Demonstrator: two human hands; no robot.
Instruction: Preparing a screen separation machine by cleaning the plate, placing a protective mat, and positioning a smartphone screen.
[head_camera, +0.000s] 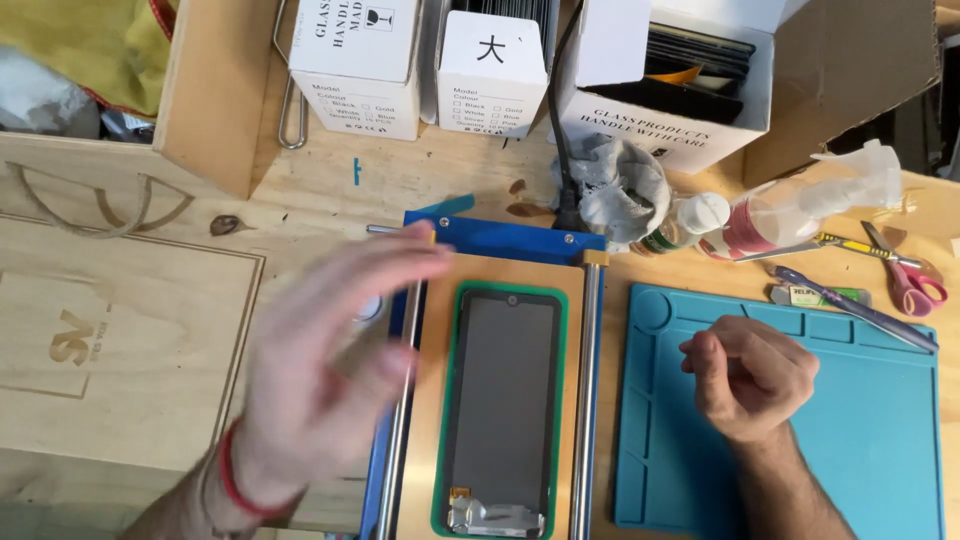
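A dark phone screen panel lies in a green frame on the tan bed of a blue machine with two metal rails. My left hand is blurred, fingers spread, hovering over the machine's left rail and holding nothing. A red band circles its wrist. My right hand rests loosely curled above the blue work mat, to the right of the machine, with nothing visible in it.
White cardboard boxes stand along the back; one open box holds dark panels. A spray bottle, a small bottle, scissors, hand tools and crumpled wrap lie behind the mat. A wooden box sits left.
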